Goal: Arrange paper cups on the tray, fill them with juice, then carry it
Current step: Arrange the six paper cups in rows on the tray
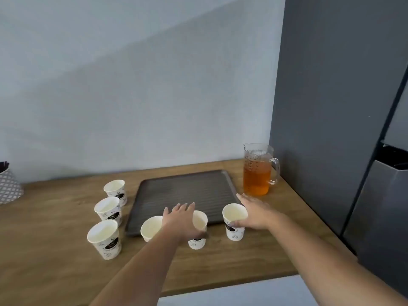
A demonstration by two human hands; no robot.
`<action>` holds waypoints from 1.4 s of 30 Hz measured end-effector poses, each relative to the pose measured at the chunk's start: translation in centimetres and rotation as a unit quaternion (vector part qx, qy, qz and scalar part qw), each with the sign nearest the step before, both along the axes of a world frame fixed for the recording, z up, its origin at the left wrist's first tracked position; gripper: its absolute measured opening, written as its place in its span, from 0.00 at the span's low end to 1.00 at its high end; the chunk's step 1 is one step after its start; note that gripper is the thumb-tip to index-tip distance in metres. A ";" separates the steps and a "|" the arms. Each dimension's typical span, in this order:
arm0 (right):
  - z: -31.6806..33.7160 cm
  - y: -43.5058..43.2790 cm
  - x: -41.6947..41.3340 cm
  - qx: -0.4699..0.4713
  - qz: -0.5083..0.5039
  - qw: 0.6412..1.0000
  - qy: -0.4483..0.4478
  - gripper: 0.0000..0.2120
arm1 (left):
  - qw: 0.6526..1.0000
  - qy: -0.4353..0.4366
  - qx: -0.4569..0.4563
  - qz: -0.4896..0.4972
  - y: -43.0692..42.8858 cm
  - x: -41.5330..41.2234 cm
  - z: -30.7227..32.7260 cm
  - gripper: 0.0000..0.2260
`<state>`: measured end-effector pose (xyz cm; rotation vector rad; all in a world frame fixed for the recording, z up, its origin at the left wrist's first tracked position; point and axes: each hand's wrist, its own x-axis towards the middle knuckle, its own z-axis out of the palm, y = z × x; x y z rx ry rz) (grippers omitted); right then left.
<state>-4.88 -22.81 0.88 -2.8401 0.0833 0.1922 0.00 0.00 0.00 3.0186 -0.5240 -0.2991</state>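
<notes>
A dark ribbed tray (pixel 187 188) lies on the wooden counter with nothing on it. Several white paper cups stand around it: three in a column to its left (pixel 114 191) (pixel 107 210) (pixel 103 238), and three along its front edge. My left hand (pixel 180 219) hovers with straight, spread fingers over the middle front cup (pixel 199 221), beside the left front cup (pixel 150 227). My right hand (pixel 257 212) lies flat against the right front cup (pixel 234 214), thumb touching its side. A glass pitcher (pixel 257 173) of orange juice stands right of the tray.
The wooden counter (pixel 55 250) ends at a front edge near me. A tall dark grey appliance (pixel 331 107) walls off the right side, close to the pitcher's handle. A patterned grey container (pixel 8 186) stands at the far left against the pale wall.
</notes>
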 end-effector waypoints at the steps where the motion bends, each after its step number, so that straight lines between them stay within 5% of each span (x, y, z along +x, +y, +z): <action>1: -0.2 0.2 0.1 0.005 0.003 1.000 -0.003 0.54 | 1.000 -0.006 0.005 -0.010 0.1 0.1 0.0 0.51; 7: -2.4 0.6 1.4 0.012 -0.015 1.000 -0.016 0.49 | 1.000 -0.019 -0.009 -0.018 0.1 1.6 -0.9 0.33; 11: -2.0 1.3 2.2 0.024 -0.019 0.999 -0.044 0.43 | 0.999 -0.017 -0.027 -0.022 0.4 1.9 -0.2 0.31; 23: 3.6 3.8 6.9 0.101 -0.055 0.984 -0.139 0.41 | 0.989 -0.057 -0.132 -0.021 3.3 6.5 5.3 0.33; 42: -1.4 -1.0 25.3 0.161 -0.042 0.975 -0.149 0.39 | 0.984 -0.053 -0.151 0.079 -3.4 22.8 1.1 0.36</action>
